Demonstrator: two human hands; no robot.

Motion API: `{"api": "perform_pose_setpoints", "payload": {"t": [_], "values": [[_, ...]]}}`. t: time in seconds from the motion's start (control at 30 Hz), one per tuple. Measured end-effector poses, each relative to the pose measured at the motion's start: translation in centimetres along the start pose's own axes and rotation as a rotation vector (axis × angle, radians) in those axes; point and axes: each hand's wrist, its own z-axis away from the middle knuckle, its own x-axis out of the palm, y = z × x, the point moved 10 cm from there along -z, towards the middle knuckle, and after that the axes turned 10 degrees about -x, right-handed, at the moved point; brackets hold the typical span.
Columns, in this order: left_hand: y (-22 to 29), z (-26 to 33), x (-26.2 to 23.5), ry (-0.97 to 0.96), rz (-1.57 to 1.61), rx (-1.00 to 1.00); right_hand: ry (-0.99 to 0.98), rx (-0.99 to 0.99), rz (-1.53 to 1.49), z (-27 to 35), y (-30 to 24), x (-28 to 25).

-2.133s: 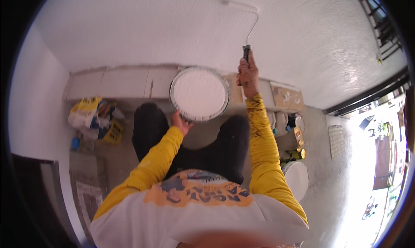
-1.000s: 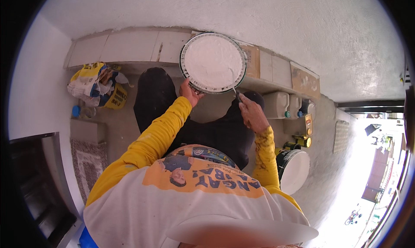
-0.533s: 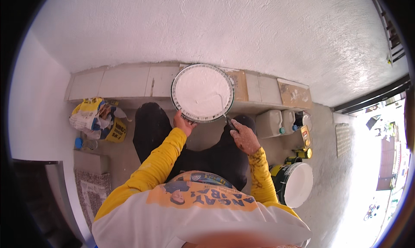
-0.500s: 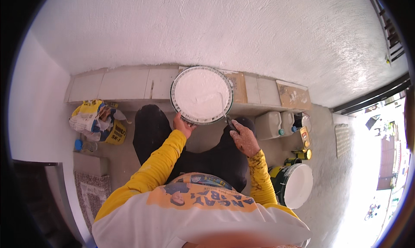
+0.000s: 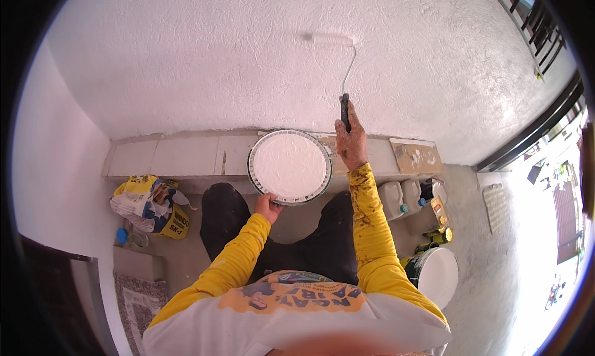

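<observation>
- Paint roller [image 5: 333, 40] is gripped by right hand [image 5: 351, 142], fingers closed round its dark handle; arm is stretched far, up to the white textured wall [image 5: 217, 64].
- Roller's white sleeve is laid against the wall, well above the hand, w/ a thin bent wire frame between sleeve & handle.
- Round bucket [image 5: 290, 167] of white paint is held by left hand [image 5: 268, 205], fingers closed on its near rim; it is kept just left of the right wrist, in front of the tiled ledge [image 5: 180, 157].
- Both sleeves are yellow; right one is speckled w/ dark spots.
- Near right, on the floor: a second bucket of white paint [image 5: 436, 274], pale plastic jugs [image 5: 400, 198], small yellow tins [image 5: 439, 235].
- Near left, on the floor: a crumpled yellow-and-white sack [image 5: 149, 204].
- A stained cardboard piece [image 5: 416, 157] is seen on the ledge's right end.
</observation>
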Motion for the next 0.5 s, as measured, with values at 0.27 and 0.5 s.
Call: {"api": "perform_pose_setpoints", "payload": {"t": [0.27,0.5], "values": [[1.0,0.9,-1.0,0.032,-0.056,0.119,-0.025,0.127,0.213,5.8,9.1,1.5],[2.8,7.5,-1.5,0.141,-0.108,0.227,-0.149,0.343,0.141,9.2,14.3,3.5]]}}
